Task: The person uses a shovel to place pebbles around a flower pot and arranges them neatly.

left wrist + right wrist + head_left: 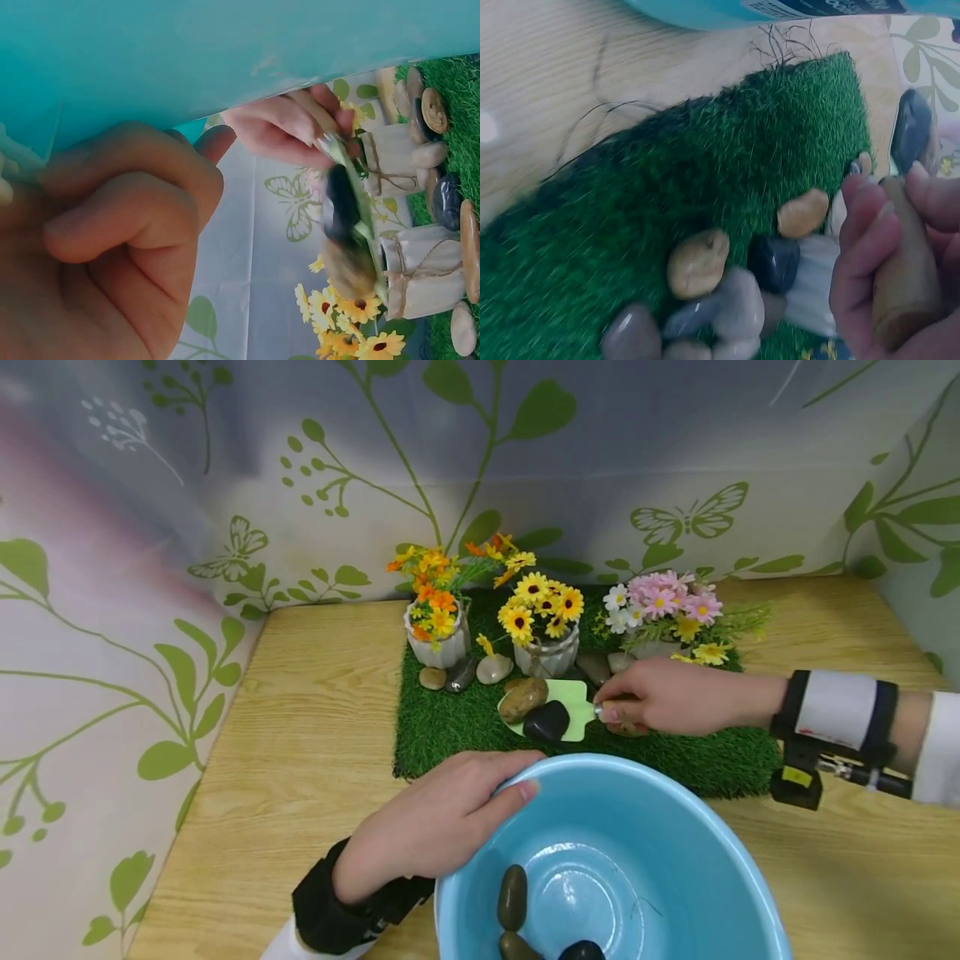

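Note:
My right hand [675,697] grips the wooden handle [907,274] of a small shovel with a light green blade [577,693]. On the blade lie a brown stone [523,699] and a black stone [547,721], held above the artificial turf. Below them, my left hand [438,814] holds the rim of a blue tub [697,860], thumb inside and the other fingers outside. Several dark stones [513,897] lie in the tub, which is tilted or raised in front of the turf. In the left wrist view, the tub's outer wall [225,52] fills the top.
A green turf mat [442,739] lies on the wooden table [315,693]. Along it stand white pots with orange flowers [435,602], yellow flowers [547,606] and pink flowers [667,597]. Several loose stones [697,262] rest around the pots. A patterned curtain [300,510] hangs behind.

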`<move>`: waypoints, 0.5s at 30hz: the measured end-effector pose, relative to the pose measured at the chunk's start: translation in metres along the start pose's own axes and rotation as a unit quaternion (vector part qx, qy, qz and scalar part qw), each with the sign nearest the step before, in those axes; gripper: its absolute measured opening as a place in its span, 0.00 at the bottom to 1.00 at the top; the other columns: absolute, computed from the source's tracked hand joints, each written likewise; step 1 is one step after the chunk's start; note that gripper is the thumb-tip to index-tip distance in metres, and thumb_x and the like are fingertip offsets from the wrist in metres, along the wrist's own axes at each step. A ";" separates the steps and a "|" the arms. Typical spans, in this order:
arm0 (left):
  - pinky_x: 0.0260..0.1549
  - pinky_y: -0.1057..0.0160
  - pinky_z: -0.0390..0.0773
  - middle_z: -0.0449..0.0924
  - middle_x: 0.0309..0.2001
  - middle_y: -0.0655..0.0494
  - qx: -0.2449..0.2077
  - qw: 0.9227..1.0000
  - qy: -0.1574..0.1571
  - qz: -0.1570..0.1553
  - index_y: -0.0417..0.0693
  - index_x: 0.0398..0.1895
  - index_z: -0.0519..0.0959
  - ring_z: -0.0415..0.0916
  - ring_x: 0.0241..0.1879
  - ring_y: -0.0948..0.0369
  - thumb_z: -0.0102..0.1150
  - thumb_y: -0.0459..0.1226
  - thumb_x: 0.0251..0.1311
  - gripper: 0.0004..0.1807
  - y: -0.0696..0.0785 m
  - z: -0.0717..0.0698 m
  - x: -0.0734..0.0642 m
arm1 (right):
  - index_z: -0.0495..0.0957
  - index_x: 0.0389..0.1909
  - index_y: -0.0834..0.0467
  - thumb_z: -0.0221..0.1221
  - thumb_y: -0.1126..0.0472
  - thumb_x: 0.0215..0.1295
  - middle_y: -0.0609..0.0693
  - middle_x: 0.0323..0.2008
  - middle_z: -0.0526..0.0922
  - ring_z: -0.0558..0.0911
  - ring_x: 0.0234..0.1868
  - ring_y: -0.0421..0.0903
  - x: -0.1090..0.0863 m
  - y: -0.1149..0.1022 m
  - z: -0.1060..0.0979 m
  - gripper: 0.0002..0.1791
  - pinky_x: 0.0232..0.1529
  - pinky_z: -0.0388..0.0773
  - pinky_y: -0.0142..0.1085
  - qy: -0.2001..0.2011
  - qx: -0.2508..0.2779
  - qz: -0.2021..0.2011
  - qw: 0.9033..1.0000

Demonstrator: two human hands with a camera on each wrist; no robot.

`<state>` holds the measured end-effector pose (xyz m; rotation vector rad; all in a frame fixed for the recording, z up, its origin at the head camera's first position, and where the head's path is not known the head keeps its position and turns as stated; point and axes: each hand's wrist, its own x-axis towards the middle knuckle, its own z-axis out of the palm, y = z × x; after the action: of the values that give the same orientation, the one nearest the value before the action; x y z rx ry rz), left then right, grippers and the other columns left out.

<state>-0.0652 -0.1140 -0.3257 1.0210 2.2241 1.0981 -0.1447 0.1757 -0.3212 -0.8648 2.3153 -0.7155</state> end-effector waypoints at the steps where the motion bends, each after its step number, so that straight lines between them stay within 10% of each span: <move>1: 0.49 0.66 0.77 0.79 0.47 0.68 -0.001 1.000 -0.001 0.001 0.53 0.66 0.73 0.77 0.47 0.72 0.38 0.48 0.80 0.21 0.000 0.000 0.000 | 0.77 0.30 0.51 0.50 0.57 0.79 0.44 0.18 0.69 0.67 0.19 0.39 0.005 0.000 0.002 0.14 0.30 0.70 0.38 -0.002 0.008 0.008 1.000; 15: 0.55 0.64 0.75 0.80 0.54 0.63 0.005 1.000 -0.002 -0.009 0.52 0.70 0.69 0.75 0.54 0.71 0.37 0.49 0.80 0.23 0.000 0.000 0.000 | 0.83 0.40 0.60 0.48 0.56 0.80 0.51 0.23 0.77 0.72 0.23 0.45 0.074 0.011 0.019 0.17 0.26 0.69 0.38 -0.002 0.052 0.109 0.993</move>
<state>-0.0654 -0.1142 -0.3261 1.0040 2.2335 1.0789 -0.1834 0.1253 -0.3641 -0.5566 2.3014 -0.7314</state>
